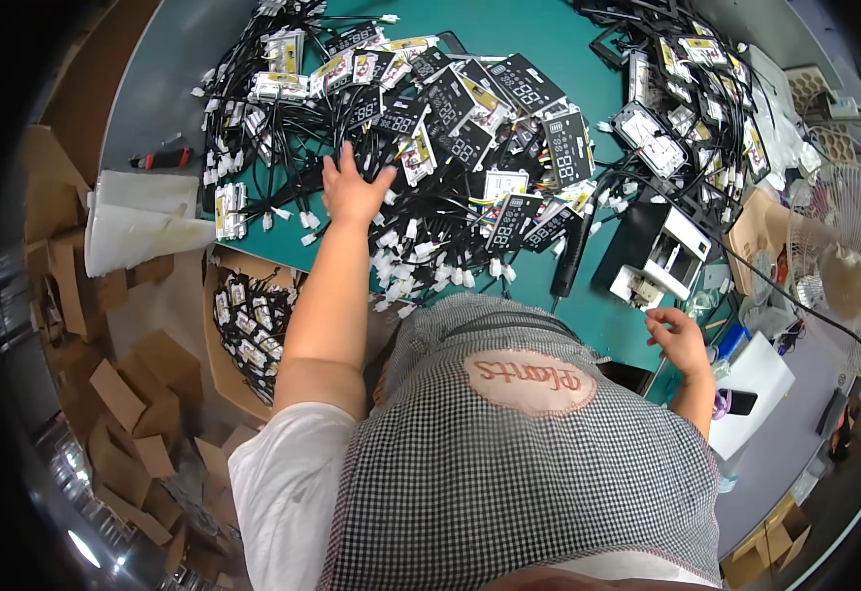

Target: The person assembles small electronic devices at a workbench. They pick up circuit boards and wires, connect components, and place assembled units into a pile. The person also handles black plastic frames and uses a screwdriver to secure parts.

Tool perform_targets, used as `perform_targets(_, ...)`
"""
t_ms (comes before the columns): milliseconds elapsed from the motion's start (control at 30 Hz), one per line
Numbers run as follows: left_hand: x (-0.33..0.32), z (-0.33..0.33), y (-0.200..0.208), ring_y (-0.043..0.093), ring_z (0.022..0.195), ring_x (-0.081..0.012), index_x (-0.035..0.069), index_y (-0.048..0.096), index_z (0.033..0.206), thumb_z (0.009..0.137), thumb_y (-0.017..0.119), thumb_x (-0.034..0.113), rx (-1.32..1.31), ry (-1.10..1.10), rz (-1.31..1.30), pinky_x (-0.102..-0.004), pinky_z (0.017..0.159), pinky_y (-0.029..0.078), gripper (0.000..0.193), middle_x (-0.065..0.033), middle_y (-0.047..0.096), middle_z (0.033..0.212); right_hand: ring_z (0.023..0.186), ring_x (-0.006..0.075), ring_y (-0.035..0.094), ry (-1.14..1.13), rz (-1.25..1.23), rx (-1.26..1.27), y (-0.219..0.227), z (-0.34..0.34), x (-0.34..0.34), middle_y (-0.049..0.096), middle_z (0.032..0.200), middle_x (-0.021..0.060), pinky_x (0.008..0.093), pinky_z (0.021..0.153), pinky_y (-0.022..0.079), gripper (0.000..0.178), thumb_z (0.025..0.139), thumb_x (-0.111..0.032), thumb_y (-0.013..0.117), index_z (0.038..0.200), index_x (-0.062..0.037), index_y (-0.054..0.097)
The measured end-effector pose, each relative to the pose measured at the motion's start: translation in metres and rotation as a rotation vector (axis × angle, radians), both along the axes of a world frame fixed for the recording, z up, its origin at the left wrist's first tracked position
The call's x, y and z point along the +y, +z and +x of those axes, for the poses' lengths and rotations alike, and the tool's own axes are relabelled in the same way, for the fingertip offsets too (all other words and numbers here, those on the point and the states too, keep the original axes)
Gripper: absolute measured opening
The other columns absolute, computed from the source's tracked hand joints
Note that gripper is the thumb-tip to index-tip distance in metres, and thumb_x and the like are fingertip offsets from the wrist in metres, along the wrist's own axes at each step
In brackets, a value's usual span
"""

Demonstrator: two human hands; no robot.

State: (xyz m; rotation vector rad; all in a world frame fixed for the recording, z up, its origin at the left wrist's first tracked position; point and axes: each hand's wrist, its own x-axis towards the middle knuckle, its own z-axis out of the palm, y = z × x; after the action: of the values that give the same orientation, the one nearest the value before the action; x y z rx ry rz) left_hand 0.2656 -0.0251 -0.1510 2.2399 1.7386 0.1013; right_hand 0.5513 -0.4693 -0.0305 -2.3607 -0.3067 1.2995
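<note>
My left hand [352, 194] reaches into a large pile of display modules on the green table [288, 241], its fingers spread and touching the black cables. Around it lie black display panels [514, 222], boards with coloured wires, and many white connectors [421, 261]. Whether its fingertips press on a single cable is hidden. At the right, my right hand [679, 342] hovers by the table's front edge with loosely curled fingers, tips apart, and nothing visible in them. Just beyond it stands a black-and-white boxy device [675, 254]. A black stick-shaped tool [572, 258] lies left of that device.
Another heap of cabled modules [706, 94] covers the back right. Red-handled cutters [162, 159] and a white plastic bag [140, 222] sit at the left edge. Below is a carton of modules [253, 325]. A fan [844, 271] and a phone [739, 403] are at the right.
</note>
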Motion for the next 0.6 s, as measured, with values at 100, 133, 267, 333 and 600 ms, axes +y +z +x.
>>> perform_targets(100, 0.004, -0.006, 0.002, 0.038, 0.127, -0.0371, 0.024, 0.030, 0.143, 0.070, 0.071, 0.044, 0.090, -0.021, -0.112, -0.0503, 0.101, 0.034, 0.086, -0.0199, 0.026, 0.146, 0.067, 0.0110, 0.062, 0.050, 0.105, -0.020, 0.002, -0.014, 0.023, 0.065, 0.092, 0.0032, 0.0241, 0.053, 0.048, 0.027, 0.083, -0.012, 0.064, 0.108, -0.0029, 0.062)
perform_targets(133, 0.012, -0.017, -0.008, 0.041, 0.125, -0.0358, 0.024, 0.033, 0.141, 0.070, 0.071, 0.042, 0.067, -0.069, -0.063, -0.0494, 0.099, 0.036, 0.082, -0.0191, 0.030, 0.144, 0.069, 0.0108, 0.062, 0.074, 0.154, 0.020, -0.002, -0.017, 0.027, 0.064, 0.092, 0.0031, 0.0240, 0.057, 0.049, 0.027, 0.083, -0.010, 0.064, 0.109, -0.0028, 0.062)
perform_targets(267, 0.039, -0.045, -0.020, 0.048, 0.119, -0.0335, 0.023, 0.039, 0.138, 0.073, 0.072, 0.031, -0.020, -0.164, -0.045, -0.0439, 0.097, 0.041, 0.073, -0.0163, 0.042, 0.136, 0.074, 0.0120, 0.061, 0.149, 0.254, 0.099, -0.019, -0.042, 0.051, 0.066, 0.096, 0.0047, 0.0262, 0.065, 0.050, 0.029, 0.082, -0.013, 0.065, 0.110, -0.0036, 0.062)
perform_targets(333, 0.045, -0.046, -0.024, 0.046, 0.121, -0.0358, 0.021, 0.039, 0.138, 0.073, 0.071, 0.034, -0.059, -0.129, -0.139, -0.0433, 0.099, 0.039, 0.073, -0.0187, 0.040, 0.137, 0.080, 0.0126, 0.061, 0.247, 0.369, 0.116, -0.036, -0.056, 0.069, 0.066, 0.100, 0.0060, 0.0275, 0.072, 0.050, 0.031, 0.082, -0.016, 0.066, 0.110, -0.0040, 0.062)
perform_targets(600, -0.003, 0.012, 0.018, 0.029, 0.130, -0.0427, 0.015, 0.039, 0.137, 0.069, 0.071, 0.047, -0.126, -0.338, 0.166, -0.0500, 0.106, 0.026, 0.082, -0.0272, 0.032, 0.141, 0.117, 0.0276, 0.047, 0.105, 0.485, 0.348, -0.115, -0.105, 0.164, 0.035, 0.139, 0.0193, 0.0378, 0.096, 0.041, 0.087, 0.077, -0.030, 0.072, 0.142, -0.0071, 0.020)
